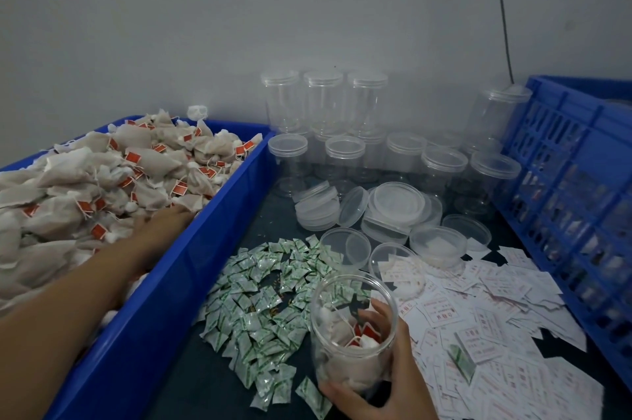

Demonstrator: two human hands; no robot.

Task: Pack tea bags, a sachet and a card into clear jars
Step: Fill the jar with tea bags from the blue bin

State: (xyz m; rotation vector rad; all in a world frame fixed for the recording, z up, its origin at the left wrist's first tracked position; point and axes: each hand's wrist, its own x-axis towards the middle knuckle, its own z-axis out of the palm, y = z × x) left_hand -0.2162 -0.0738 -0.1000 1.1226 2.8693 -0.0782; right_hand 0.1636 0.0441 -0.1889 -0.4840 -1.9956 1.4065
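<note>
Two hands are working over a dark desk (191, 382). The right hand (386, 382) is gripping an open clear jar (352, 303) near the front edge, its fingers and thumb curling round the wall. Tea bags (342, 365) with red tags are lying inside. The left hand (160, 226) is reaching into the blue bin (205, 248), its fingertips lying among the heaped bags. I cannot tell whether it is holding one. Green-printed sachets (260, 300) and white cards (496, 317) are flanking the jar.

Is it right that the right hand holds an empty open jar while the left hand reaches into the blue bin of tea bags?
Not empty: the head view shows the open jar in the right hand holds several tea bags. The left hand does reach into the blue bin.
</note>
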